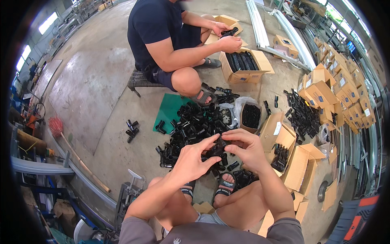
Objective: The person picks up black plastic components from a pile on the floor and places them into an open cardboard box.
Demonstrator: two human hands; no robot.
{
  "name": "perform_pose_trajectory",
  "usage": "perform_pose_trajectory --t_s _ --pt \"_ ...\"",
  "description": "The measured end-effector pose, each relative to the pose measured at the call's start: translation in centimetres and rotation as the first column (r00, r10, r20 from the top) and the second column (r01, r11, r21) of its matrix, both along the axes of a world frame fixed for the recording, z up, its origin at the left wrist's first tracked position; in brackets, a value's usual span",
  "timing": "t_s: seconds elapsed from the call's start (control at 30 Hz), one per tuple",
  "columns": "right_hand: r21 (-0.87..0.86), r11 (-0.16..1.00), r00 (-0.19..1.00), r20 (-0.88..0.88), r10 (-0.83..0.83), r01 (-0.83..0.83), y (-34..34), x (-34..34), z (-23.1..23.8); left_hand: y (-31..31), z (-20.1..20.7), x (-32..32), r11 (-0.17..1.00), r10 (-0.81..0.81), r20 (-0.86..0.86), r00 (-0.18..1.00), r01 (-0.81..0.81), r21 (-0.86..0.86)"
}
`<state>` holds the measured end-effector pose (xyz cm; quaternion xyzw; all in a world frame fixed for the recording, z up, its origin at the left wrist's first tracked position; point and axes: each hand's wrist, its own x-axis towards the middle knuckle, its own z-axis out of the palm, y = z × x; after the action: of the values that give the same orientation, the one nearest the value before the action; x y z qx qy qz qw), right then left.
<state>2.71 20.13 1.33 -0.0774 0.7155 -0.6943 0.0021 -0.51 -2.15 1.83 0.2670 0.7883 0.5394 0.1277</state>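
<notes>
Between my two hands, above the floor, is a black tubular plastic fitting. My left hand has its thumb and index finger closed on the fitting's left side. From the other side, my right hand pinches it with thumb and fingers. Parts of the fitting are hidden behind the fingers. Just beyond and beneath lies a large heap of similar black fittings, some of them T-shaped. Right of my right hand stands an open cardboard box with black parts inside.
A co-worker sits on a woven stool, holding a black part above a filled cardboard box. A green sheet lies under the heap. Stacked cartons and another black pile are at right. A red-bristled broom lies left.
</notes>
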Motion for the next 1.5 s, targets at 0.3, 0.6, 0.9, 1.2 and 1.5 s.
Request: perform_pose_trajectory --t_s 0.3,0.6,0.9,1.2,1.5 --pt "-0.066 0.980 0.982 0.050 -0.183 0.186 3.3 -3.3 -1.5 -1.1 0.3 -1.8 0.984 -0.038 0.370 0.928 -0.030 0.177" --pt "0.066 0.715 0.577 0.541 -0.612 0.696 17.8 -10.0 -15.3 -0.9 -0.1 -3.3 0.988 -0.134 0.370 0.919 0.096 0.120" --pt "0.832 0.494 0.609 0.259 -0.750 0.254 24.4 -13.2 -29.8 -0.5 0.0 -4.8 0.990 -0.137 0.451 0.882 0.135 0.035" --pt "0.934 0.359 0.658 0.273 -0.702 -0.005 21.4 -16.1 -33.3 -0.7 -1.8 -5.9 0.990 -0.063 0.427 0.902 0.111 -0.087" --pt "0.917 0.382 0.478 0.285 -0.831 0.118 20.3 -17.1 -36.1 0.9 -2.7 -7.0 0.963 0.054 0.324 0.944 0.037 -0.266"
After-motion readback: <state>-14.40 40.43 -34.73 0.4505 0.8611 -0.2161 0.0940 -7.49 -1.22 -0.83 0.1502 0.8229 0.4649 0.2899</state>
